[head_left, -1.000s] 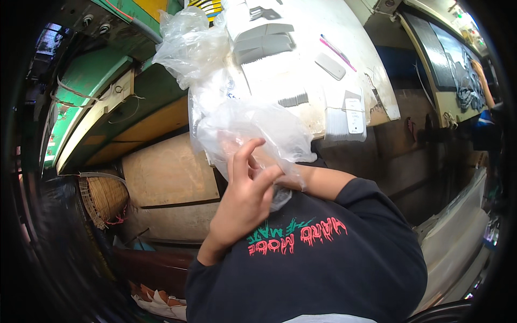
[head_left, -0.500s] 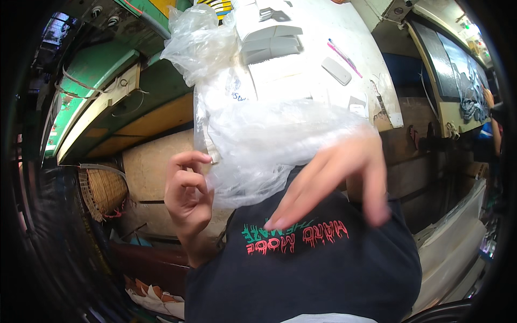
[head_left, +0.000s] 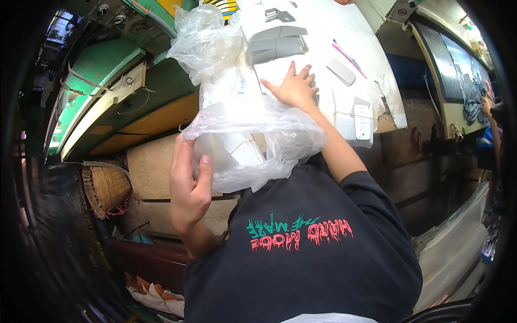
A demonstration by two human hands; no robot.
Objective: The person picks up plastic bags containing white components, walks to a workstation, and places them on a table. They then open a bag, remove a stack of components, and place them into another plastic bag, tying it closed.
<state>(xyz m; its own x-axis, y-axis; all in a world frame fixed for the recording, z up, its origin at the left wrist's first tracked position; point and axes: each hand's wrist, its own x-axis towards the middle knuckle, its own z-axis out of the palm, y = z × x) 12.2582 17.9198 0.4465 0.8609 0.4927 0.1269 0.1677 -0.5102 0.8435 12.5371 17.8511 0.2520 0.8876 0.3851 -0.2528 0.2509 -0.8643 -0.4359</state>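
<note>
A clear plastic bag point(head_left: 237, 177) lies at the table's near edge with its mouth spread toward me. Inside it is a banded stack of white cards point(head_left: 245, 149), partly veiled by the film. At the bag's left rim, my left hand point(head_left: 191, 185) holds the film, fingers up along it and thumb apart in front. My right hand point(head_left: 295, 90) reaches past the bag, fingers spread over a pale stack point(head_left: 272, 70) on the white table; the palm hides part of that stack. Whether the fingers press on it, I cannot tell.
Grey banded bundles point(head_left: 277, 44) stand farther back. To the right are another banded white stack point(head_left: 353, 116), a grey phone-like slab point(head_left: 341, 71) and a pink pen point(head_left: 350, 58). Crumpled plastic point(head_left: 207, 43) covers the far left. A wicker basket point(head_left: 107, 188) sits lower left.
My right hand has moved from over my shirt, up and away, to the pale stack. My left hand has gone from curled fingers to holding the bag's rim, and the mouth is wider.
</note>
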